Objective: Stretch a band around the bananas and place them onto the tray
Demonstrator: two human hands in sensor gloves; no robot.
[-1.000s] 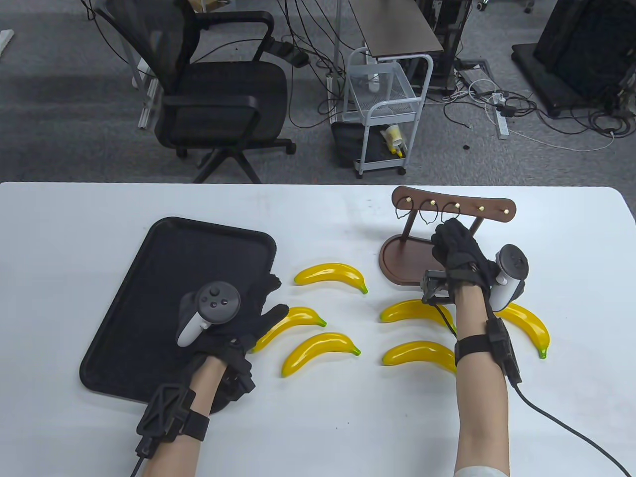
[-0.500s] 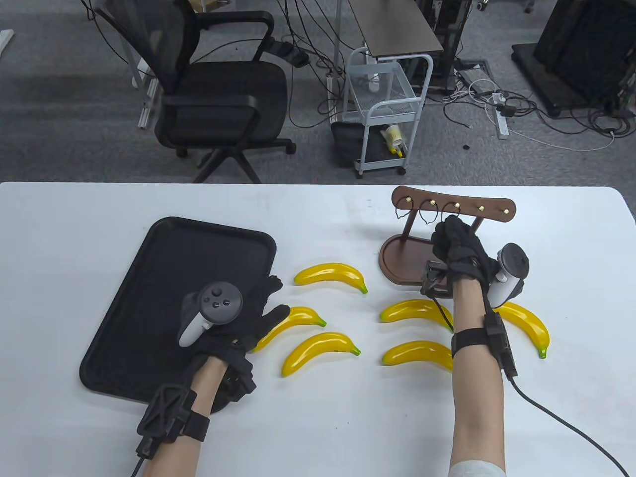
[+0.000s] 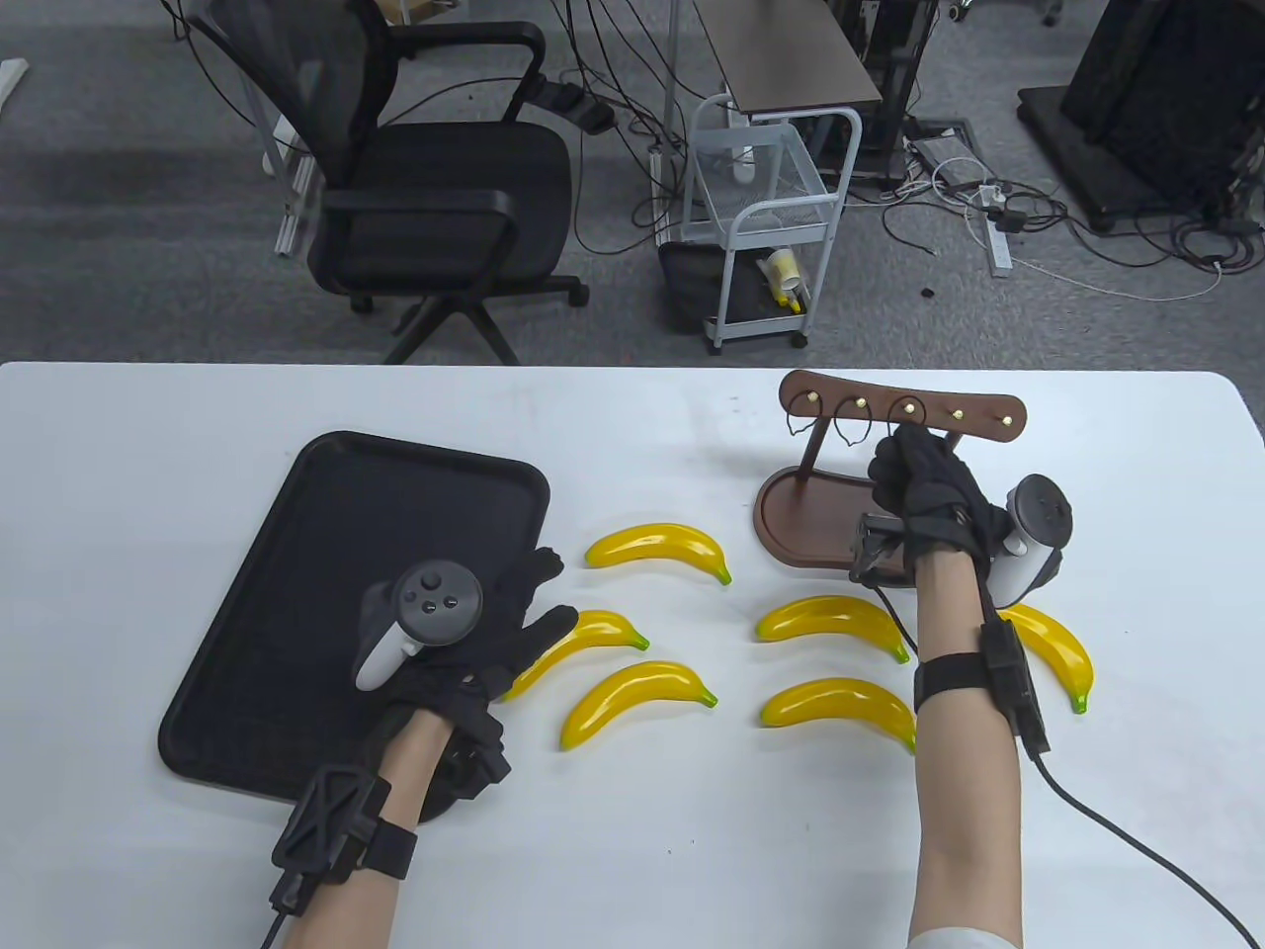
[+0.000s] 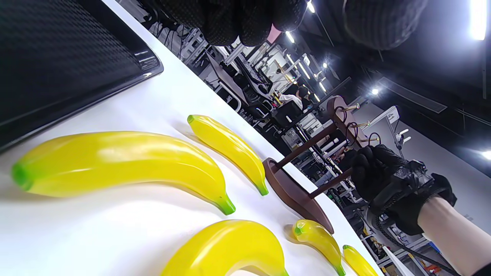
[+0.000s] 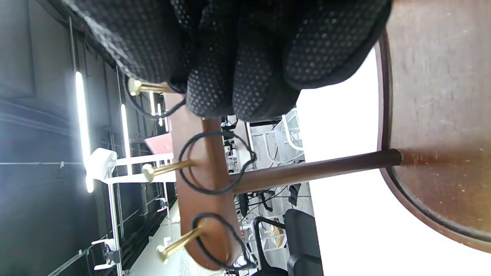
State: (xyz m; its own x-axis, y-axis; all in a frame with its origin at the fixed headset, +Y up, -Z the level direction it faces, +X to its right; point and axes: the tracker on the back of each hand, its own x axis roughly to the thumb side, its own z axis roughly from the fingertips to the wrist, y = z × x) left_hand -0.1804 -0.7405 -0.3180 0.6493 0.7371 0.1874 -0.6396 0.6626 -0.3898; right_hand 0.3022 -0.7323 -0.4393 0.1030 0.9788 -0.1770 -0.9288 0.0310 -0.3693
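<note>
Since the earlier frames the right hand point(image 3: 924, 479) has been carried slightly rightward and up along the wooden rack point(image 3: 904, 410), its fingertips now brought to the third peg, where a black band point(image 3: 907, 407) hangs. In the right wrist view the fingers point(image 5: 245, 76) are seen curled and bunched right at that peg, with a strand of band running out from beneath them; whether the band is actually pinched cannot be told, as the contact is hidden by the glove. Two further bands point(image 5: 215, 163) are left hanging on the neighbouring pegs. The shift is judged to mean that a band is being picked off its peg, the first step, with no banana yet bound. The left hand point(image 3: 474, 633) is held flat and relaxed, fingers spread, gripping nothing, at the right edge of the black tray point(image 3: 296, 554), its fingertips just beside one banana point(image 3: 578, 643). Six bananas point(image 3: 657, 549) are seen loose on the white worktop point(image 3: 632, 840), between tray and rack and in front of the rack; none is on the tray.
</note>
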